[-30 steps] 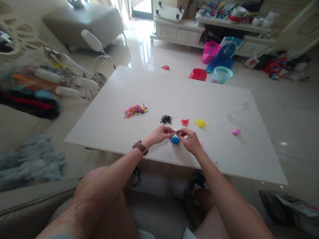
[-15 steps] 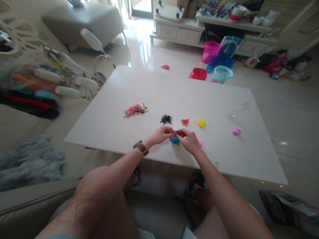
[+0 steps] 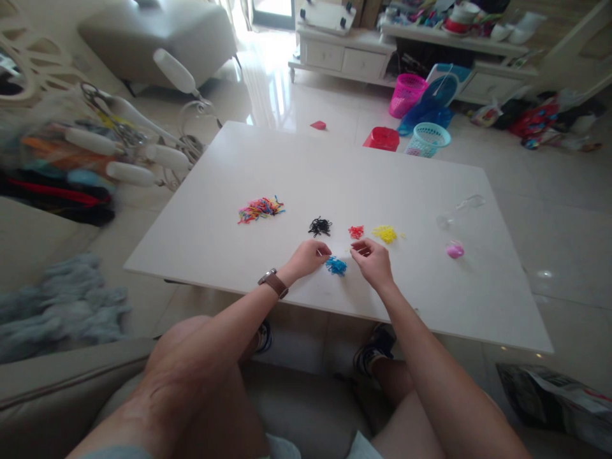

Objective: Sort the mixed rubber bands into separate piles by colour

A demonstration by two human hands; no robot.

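My left hand, with a brown-strapped watch at its wrist, is closed in a pinch just left of a blue pile of small elastic bands. To the right of that pile, my right hand has thumb and fingertips pressed together. A faint pale speck shows by its fingertips; what either hand pinches is too small to name. Beyond the hands lie piles of black bands, red bands and yellow bands. A mixed-colour heap of bands sits farther left.
The white table also bears a pink round object and a clear plastic object at right. Past its far edge stand a red container and a light-blue basket. White lamp shades stand near the left edge.
My hands, together over the blue pile before, have moved apart; the right one went rightward. The pink bands seen beside the right hand are now hidden.
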